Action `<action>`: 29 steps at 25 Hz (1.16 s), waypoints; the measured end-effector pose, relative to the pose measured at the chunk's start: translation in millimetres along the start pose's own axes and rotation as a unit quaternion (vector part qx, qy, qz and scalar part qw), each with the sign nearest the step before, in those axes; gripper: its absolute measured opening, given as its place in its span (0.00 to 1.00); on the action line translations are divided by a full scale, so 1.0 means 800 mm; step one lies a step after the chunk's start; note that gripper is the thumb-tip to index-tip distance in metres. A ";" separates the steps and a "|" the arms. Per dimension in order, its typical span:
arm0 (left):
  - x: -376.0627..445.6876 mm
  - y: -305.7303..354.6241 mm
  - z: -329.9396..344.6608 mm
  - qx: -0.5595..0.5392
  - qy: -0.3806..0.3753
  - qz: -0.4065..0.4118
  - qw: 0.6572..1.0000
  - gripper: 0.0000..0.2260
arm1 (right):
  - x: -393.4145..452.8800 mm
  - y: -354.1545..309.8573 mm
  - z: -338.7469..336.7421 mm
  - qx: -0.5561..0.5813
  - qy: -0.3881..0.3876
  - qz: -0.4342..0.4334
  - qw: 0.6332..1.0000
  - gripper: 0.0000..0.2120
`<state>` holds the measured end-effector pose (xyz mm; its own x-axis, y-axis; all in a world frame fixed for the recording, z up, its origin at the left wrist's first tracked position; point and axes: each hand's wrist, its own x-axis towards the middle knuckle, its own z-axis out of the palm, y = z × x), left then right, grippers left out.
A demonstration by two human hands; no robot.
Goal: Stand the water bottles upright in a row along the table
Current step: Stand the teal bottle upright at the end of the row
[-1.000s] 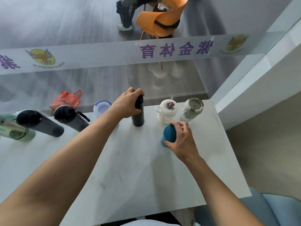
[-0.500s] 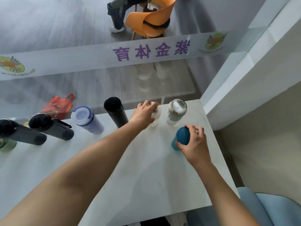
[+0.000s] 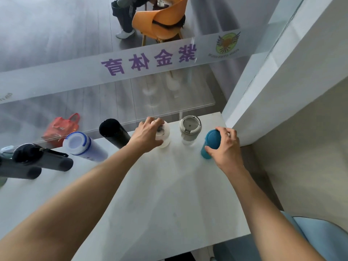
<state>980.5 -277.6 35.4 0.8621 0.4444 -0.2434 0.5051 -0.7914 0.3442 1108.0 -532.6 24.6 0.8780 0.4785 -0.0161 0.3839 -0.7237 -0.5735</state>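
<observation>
Two bare forearms reached across a smooth, pale, faintly veined table. Farther along, the right hand was clamped around the rounded matte lid of a teal bottle, which stood upright near the table's right edge. The left hand closed its fingers over the top of a milky white bottle, also upright. Between those two stood one grey bottle with a round flip lid and a clear body. Left of the left hand ran four more cylinders in the row: one glossy black flask, one frosted bottle with a blue-ringed cap, and two dark grey bottles, one carrying a strap. Seven bottles could be counted with certainty; something greenish at the far-left edge was too cropped to tell. Beyond the table stood a glass wall with purple lettering, and behind it one orange plastic chair and one red bag.
</observation>
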 end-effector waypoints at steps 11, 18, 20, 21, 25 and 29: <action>0.014 0.000 0.000 -0.006 -0.009 -0.008 1.000 0.34 | 0.054 0.006 -0.007 0.006 -0.014 0.010 1.000 0.34; 0.060 0.139 0.014 -0.035 -0.010 0.097 0.995 0.43 | 0.097 0.005 -0.009 -0.001 -0.026 0.016 1.000 0.35; 0.069 0.147 0.022 -0.004 -0.016 0.093 0.995 0.34 | 0.107 0.005 -0.006 -0.002 -0.026 0.013 1.000 0.35; 0.071 0.143 0.024 0.003 -0.013 0.091 0.996 0.31 | 0.111 0.005 -0.005 -0.003 -0.023 0.009 1.000 0.35; 0.075 0.132 0.022 -0.019 -0.005 0.095 0.995 0.29 | 0.117 0.001 -0.002 -0.001 -0.015 0.004 1.000 0.35; 0.074 0.132 0.017 -0.019 -0.021 0.108 0.994 0.31 | 0.114 0.001 -0.004 -0.028 -0.015 0.003 0.999 0.35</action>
<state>1084.3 -340.9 45.1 0.9489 0.2464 -0.1973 0.3094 -0.8502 0.4260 1189.1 -490.9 25.4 0.8714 0.4886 -0.0435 0.3959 -0.7529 -0.5258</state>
